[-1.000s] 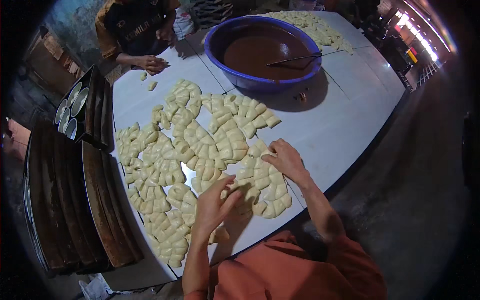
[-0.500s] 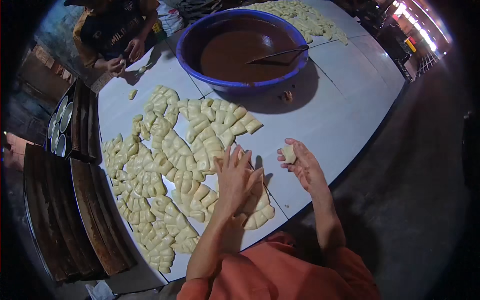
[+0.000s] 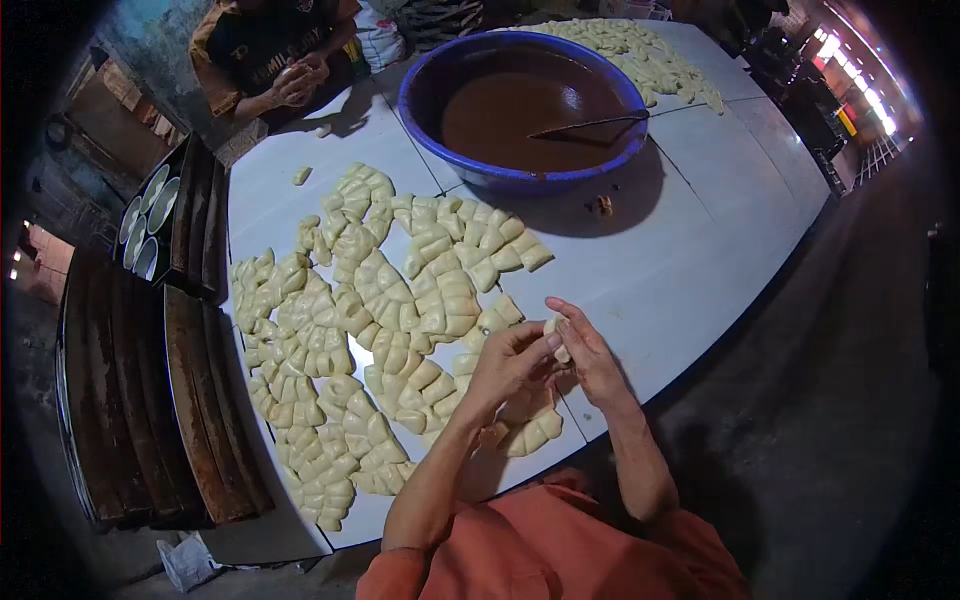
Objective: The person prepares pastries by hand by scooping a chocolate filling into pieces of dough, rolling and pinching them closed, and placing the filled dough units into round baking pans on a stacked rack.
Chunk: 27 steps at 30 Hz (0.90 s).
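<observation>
A small piece of pale dough (image 3: 558, 338) is held between my two hands, above the near edge of the table. My right hand (image 3: 594, 368) cups it from the right, its fingers pointing up and left. From the other side, my left hand (image 3: 508, 368) pinches at the same piece with thumb and fingertips. Part of the dough is hidden by the fingers. Many cut dough pieces (image 3: 440, 300) lie in joined rows to the left of my hands, and some run beneath my left wrist.
A blue basin (image 3: 470, 170) of brown liquid stands farther back, a dark stick-like utensil (image 3: 590, 127) resting in it. Shaped dough pieces (image 3: 640, 55) lie behind it. Across the white tiled table (image 3: 700, 240), another person's hands (image 3: 298, 82) are together. Dark trays (image 3: 110, 390) stand at left.
My left hand has moved right from the dough rows to meet my right hand at the dough piece. Across the table, the other person's hands have come together.
</observation>
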{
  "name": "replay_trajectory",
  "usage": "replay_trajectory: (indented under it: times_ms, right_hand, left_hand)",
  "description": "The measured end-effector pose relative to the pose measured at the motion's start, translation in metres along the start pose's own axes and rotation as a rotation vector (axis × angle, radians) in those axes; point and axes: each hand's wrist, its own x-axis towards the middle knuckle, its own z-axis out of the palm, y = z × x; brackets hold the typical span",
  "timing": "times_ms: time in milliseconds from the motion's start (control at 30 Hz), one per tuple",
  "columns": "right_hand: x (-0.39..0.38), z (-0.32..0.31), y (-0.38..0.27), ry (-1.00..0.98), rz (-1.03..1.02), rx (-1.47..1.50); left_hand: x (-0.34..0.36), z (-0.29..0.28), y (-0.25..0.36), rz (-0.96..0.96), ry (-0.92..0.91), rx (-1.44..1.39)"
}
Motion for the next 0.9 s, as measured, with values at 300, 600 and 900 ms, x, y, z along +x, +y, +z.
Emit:
replay_trajectory:
  times_ms: [300, 600, 900]
  right_hand:
    - [-0.002, -0.017, 0.013, 0.197, -0.321, -0.539]
    - [0.006, -0.027, 0.014, -0.018, -0.264, -0.492]
    - [0.008, 0.004, -0.008, 0.076, -0.256, 0.296]
  left_hand:
    - [-0.009, 0.004, 0.009, 0.133, 0.272, 0.508]
    - [-0.004, 0.002, 0.03, 0.188, 0.235, 0.599]
    - [0.032, 0.041, 0.008, 0.661, 0.278, 0.267]
